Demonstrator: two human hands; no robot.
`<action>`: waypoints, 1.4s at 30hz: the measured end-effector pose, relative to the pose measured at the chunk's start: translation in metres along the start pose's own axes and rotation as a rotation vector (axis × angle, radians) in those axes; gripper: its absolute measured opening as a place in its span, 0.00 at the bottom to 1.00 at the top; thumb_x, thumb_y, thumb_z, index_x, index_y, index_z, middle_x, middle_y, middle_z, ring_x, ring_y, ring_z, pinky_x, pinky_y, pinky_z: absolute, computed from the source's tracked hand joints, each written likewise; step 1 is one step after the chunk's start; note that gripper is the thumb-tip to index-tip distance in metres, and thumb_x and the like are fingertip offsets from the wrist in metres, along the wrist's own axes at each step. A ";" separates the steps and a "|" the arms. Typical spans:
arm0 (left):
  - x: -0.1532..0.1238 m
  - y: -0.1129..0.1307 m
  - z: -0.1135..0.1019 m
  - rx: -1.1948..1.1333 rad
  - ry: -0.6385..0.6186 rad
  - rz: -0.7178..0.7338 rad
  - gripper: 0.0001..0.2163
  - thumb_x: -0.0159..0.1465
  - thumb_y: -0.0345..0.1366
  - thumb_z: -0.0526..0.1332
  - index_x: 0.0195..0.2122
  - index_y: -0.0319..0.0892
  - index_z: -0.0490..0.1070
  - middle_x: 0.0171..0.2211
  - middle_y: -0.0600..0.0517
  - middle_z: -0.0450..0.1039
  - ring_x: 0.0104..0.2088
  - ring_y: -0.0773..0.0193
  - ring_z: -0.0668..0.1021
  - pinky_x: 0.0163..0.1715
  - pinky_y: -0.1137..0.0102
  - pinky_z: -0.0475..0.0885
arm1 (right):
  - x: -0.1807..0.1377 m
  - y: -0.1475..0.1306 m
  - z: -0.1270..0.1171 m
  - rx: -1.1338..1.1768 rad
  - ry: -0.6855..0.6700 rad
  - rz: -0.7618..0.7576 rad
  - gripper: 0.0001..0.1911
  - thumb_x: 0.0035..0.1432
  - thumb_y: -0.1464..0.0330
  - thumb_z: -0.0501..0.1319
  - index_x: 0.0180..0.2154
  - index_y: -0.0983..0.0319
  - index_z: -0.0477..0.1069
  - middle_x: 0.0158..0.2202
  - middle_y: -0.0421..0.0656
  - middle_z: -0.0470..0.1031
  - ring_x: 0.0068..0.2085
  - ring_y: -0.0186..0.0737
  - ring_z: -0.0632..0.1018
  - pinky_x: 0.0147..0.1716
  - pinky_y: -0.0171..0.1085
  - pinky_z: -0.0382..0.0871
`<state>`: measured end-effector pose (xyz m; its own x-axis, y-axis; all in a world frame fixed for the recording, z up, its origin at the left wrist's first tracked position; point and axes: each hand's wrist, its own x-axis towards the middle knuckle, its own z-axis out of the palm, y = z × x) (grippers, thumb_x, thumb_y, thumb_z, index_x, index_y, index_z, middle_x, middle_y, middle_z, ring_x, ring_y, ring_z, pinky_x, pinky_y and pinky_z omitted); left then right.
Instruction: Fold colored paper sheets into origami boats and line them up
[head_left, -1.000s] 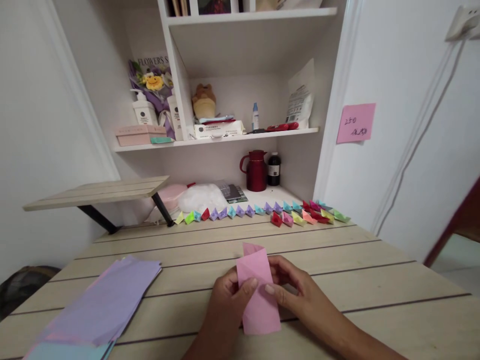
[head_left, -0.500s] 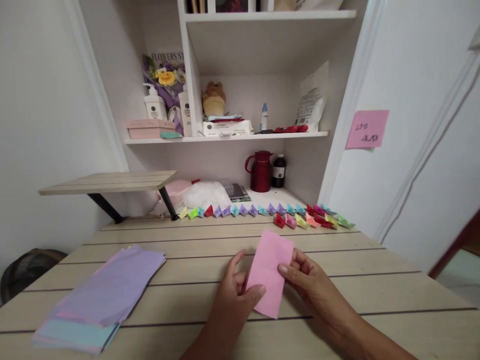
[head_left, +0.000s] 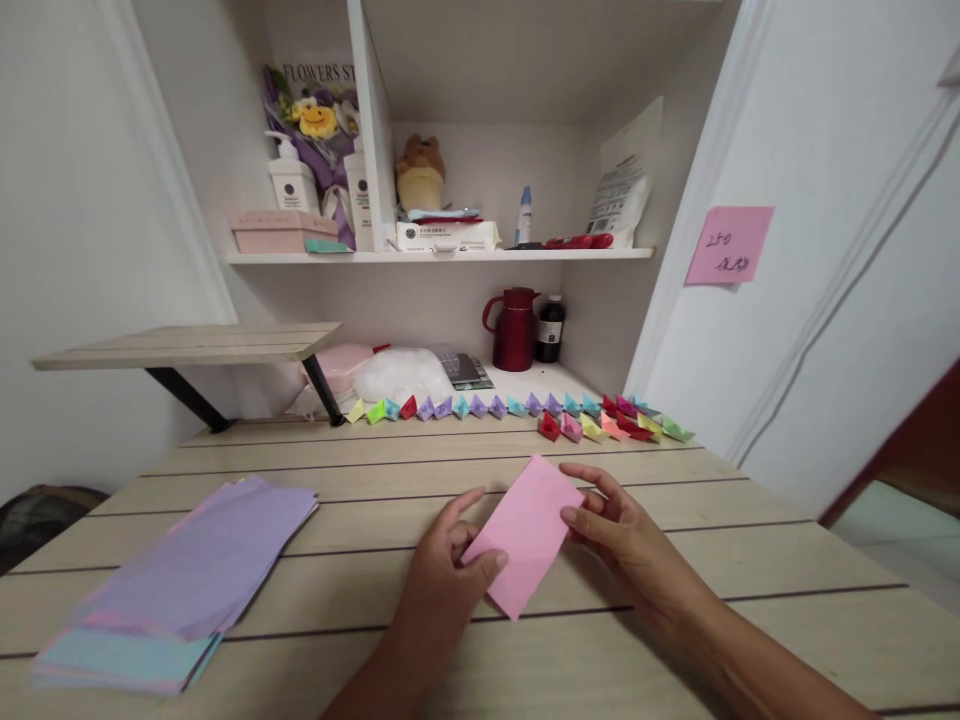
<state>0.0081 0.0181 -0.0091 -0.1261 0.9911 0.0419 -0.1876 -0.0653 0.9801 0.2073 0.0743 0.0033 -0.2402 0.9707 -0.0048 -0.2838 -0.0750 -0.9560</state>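
A pink sheet of paper (head_left: 527, 535), rectangular and tilted, is held between both hands just above the wooden table. My left hand (head_left: 450, 570) pinches its lower left edge, thumb on top and index finger stretched out beyond. My right hand (head_left: 619, 525) grips the right edge between thumb and fingers, with the index finger raised over the corner. The sheet's underside is hidden. Beyond the hands, small folded paper boats (head_left: 497, 406) in many colours form a long row, with a shorter row (head_left: 592, 428) in front at the right.
A fanned stack of purple, pink and blue paper (head_left: 202, 560) lies on the left of the table (head_left: 360, 500). A small raised wooden shelf (head_left: 187, 342) stands behind it. At the back are a red jug (head_left: 514, 330), a dark bottle (head_left: 550, 330) and a white plastic bag (head_left: 405, 376).
The pink sheet has turned clockwise and moved slightly left, with both hands still on it. My right index finger has lifted. The camera view has shifted a little.
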 end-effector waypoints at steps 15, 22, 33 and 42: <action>0.006 0.009 -0.025 -0.207 0.224 -0.120 0.33 0.49 0.38 0.72 0.56 0.38 0.66 0.35 0.46 0.78 0.33 0.61 0.78 0.33 0.71 0.71 | -0.018 -0.002 0.006 -0.375 -0.384 -0.188 0.44 0.55 0.63 0.65 0.66 0.45 0.42 0.59 0.47 0.64 0.57 0.50 0.69 0.55 0.51 0.63; 0.006 0.013 -0.026 -0.213 0.181 -0.160 0.26 0.47 0.37 0.73 0.48 0.38 0.73 0.30 0.50 0.76 0.29 0.66 0.76 0.31 0.74 0.69 | -0.009 0.003 -0.007 -0.860 -0.371 -0.526 0.23 0.62 0.66 0.57 0.59 0.48 0.63 0.57 0.44 0.69 0.57 0.49 0.69 0.56 0.48 0.63; 0.008 0.010 -0.027 -0.107 0.149 -0.117 0.22 0.46 0.38 0.72 0.42 0.37 0.75 0.25 0.54 0.72 0.26 0.68 0.73 0.28 0.75 0.65 | 0.000 -0.002 -0.006 -0.777 -0.412 -0.466 0.09 0.58 0.61 0.62 0.39 0.52 0.79 0.42 0.46 0.76 0.44 0.49 0.75 0.42 0.43 0.70; 0.007 -0.003 -0.025 0.651 0.182 0.289 0.17 0.55 0.25 0.59 0.46 0.43 0.75 0.45 0.47 0.68 0.36 0.63 0.74 0.41 0.66 0.69 | 0.005 0.004 -0.010 -0.922 -0.475 -0.408 0.10 0.59 0.61 0.60 0.33 0.55 0.79 0.33 0.44 0.76 0.36 0.44 0.75 0.35 0.40 0.69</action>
<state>-0.0161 0.0228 -0.0166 -0.2531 0.9063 0.3386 0.4871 -0.1830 0.8540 0.2139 0.0810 -0.0033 -0.6731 0.6831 0.2835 0.3280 0.6193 -0.7134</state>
